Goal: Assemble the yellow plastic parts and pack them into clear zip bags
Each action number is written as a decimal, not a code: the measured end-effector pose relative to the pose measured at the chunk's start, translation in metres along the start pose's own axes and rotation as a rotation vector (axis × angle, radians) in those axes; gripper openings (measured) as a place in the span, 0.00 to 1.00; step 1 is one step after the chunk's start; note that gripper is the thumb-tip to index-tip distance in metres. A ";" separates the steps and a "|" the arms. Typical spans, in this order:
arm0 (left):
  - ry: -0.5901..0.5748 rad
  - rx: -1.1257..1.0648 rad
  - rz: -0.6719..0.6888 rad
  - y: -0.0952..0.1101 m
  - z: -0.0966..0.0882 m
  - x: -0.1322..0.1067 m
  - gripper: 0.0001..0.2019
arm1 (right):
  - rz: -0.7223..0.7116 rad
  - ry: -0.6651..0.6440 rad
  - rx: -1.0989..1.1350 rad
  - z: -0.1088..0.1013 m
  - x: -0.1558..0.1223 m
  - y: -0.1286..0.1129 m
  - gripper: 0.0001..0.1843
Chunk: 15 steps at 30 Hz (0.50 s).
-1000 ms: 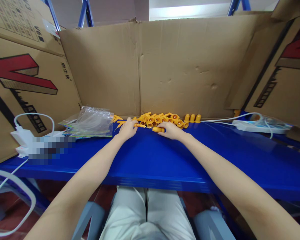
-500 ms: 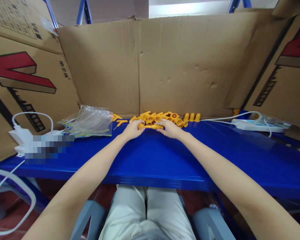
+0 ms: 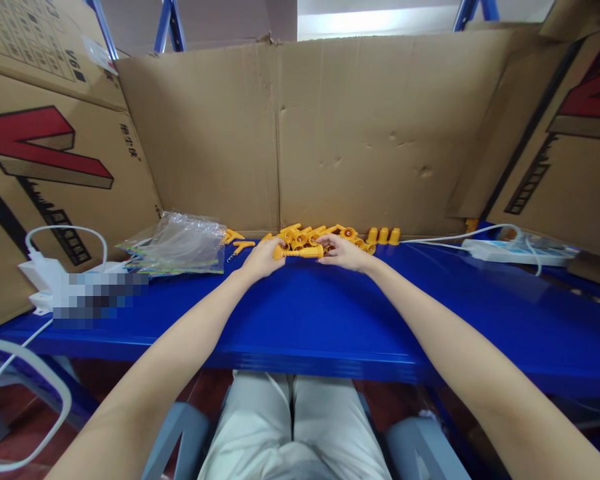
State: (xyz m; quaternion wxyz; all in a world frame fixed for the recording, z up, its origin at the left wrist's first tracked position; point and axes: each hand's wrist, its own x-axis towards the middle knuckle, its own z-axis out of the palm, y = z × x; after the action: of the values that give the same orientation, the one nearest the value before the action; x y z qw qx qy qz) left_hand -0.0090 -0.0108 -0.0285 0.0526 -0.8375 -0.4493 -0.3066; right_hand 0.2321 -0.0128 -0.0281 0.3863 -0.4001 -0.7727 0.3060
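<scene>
My left hand is closed around the left end of a yellow plastic corkscrew, held level just above the blue table. The corkscrew has a ribbed middle and a wider right end. My right hand is at that wider end, its fingers and thumb parted; whether they touch it is hard to see. Directly behind the hands lies a pile of yellow corkscrew parts, some bell-shaped with metal inside. Left of the pile is a yellow T-shaped handle with a metal spiral.
Several yellow caps stand right of the pile. Clear plastic bags lie at left, near a white power adapter. A power strip with cables is at right. Cardboard walls surround the blue table.
My right hand's fingers have lifted and parted from around the corkscrew, so its wider end now shows. The corkscrew has risen slightly in my left hand.
</scene>
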 end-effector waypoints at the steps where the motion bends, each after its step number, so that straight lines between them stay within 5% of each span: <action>1: -0.009 0.005 -0.005 0.000 -0.001 0.000 0.16 | 0.025 -0.019 0.067 -0.001 0.000 0.000 0.25; 6: -0.020 0.015 -0.014 0.002 -0.004 -0.001 0.16 | 0.212 -0.108 0.239 -0.002 -0.005 -0.009 0.10; 15: 0.013 -0.037 -0.034 0.003 -0.003 -0.001 0.14 | 0.333 -0.108 0.303 0.005 -0.009 -0.022 0.20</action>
State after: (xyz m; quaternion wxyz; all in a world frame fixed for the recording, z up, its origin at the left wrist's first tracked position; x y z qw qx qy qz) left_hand -0.0081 -0.0147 -0.0260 0.0348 -0.8284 -0.4575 -0.3213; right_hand 0.2228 -0.0321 -0.0162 0.3441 -0.4426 -0.6610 0.4989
